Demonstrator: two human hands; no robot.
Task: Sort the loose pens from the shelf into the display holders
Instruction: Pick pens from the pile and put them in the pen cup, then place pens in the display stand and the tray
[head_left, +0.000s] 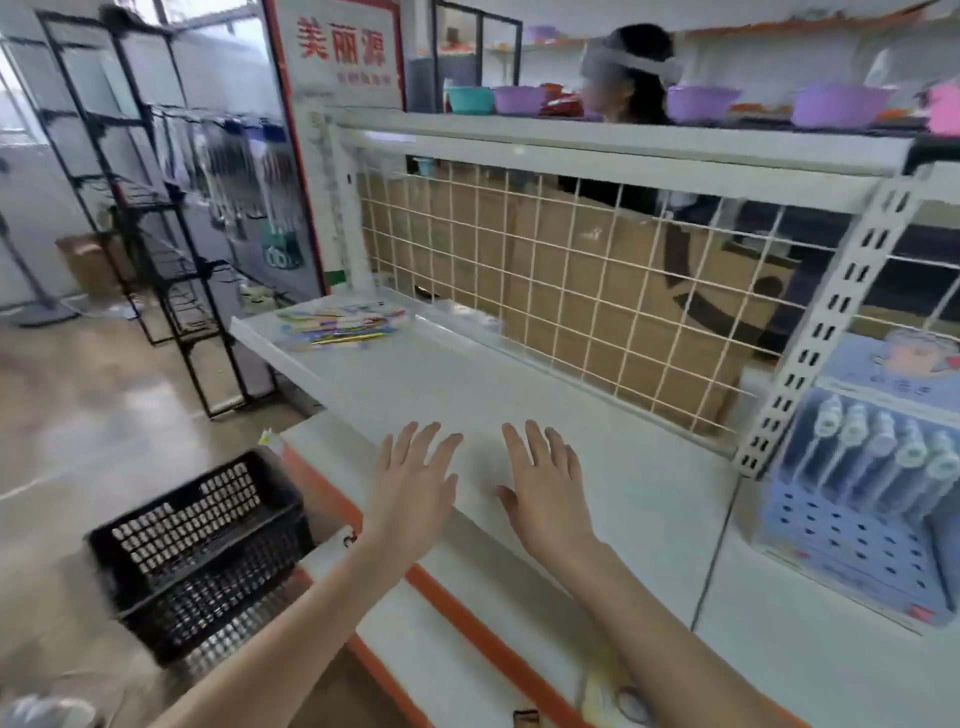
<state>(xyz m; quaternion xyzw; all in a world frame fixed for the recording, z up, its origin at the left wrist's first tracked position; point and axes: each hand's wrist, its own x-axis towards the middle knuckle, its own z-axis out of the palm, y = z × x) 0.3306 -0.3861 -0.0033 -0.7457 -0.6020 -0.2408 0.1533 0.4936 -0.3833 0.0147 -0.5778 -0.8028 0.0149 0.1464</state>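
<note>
Two hands: both reach out over the white shelf (395, 384), palms down, side by side and apart from each other.
Shelf: a long white metal board with an orange front edge, running from the far left corner toward the near right.
Wire grid: a cream mesh back panel (571, 270) stands behind the shelf, brown cardboard boxes showing through it.
Black crate: a perforated plastic basket (197, 551) sits low at the left, below the shelf edge, just beside the left forearm.
Display holder: a blue perforated stand (852, 525) at the right end, with a row of pale capped pens (878, 441) standing tilted in its upper holes (the lower holes look unfilled).
Left hand (415, 488): fingers straight and spread wide, holding nothing.
Right hand (545, 483): fingers straight and spread wide, holding nothing.
Loose pens: a colourful heap (343, 325) lies flat at the far left end of the shelf, well apart from both hands and from the holder.
Touch: whether the palms rest on the shelf or hover above it, I cannot tell.
</note>
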